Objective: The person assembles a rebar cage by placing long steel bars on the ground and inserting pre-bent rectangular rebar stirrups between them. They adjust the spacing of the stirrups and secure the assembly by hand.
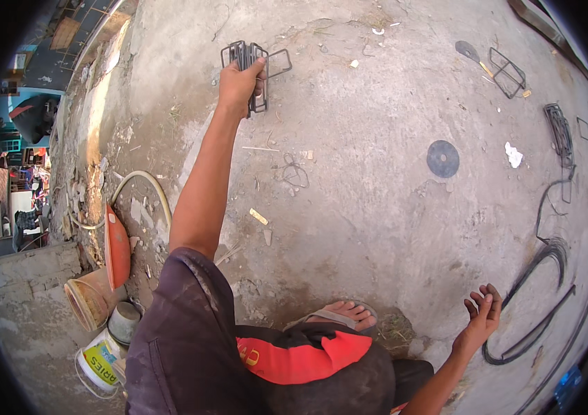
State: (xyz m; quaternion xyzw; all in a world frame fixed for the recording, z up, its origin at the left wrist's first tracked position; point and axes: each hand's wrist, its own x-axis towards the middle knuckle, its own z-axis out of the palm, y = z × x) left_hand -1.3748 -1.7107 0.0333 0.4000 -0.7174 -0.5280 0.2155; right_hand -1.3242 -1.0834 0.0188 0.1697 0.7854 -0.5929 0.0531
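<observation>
1. Near: a foot in a sandal (339, 315) rests on the bare concrete floor (377, 221), just right of the person's dark shorts.
2. Near right: the right hand (481, 311) hangs free over the floor, fingers apart, holding nothing. A bent black cable (539, 277) lies just beyond it.
3. Near left: buckets (103, 332) and a hose (138, 183) sit at the slab edge.
4. Middle right: a dark round disc (442, 158) lies flat, well apart from both hands.
5. Far: the left hand (238, 83), arm stretched out, is closed on a bundle of wire frames (256, 66), held at floor level.
6. Risk, as judged: the frames are loose in one fist; some could slip or snag. The cable and scattered scraps are trip hazards for a sandalled foot.
</observation>
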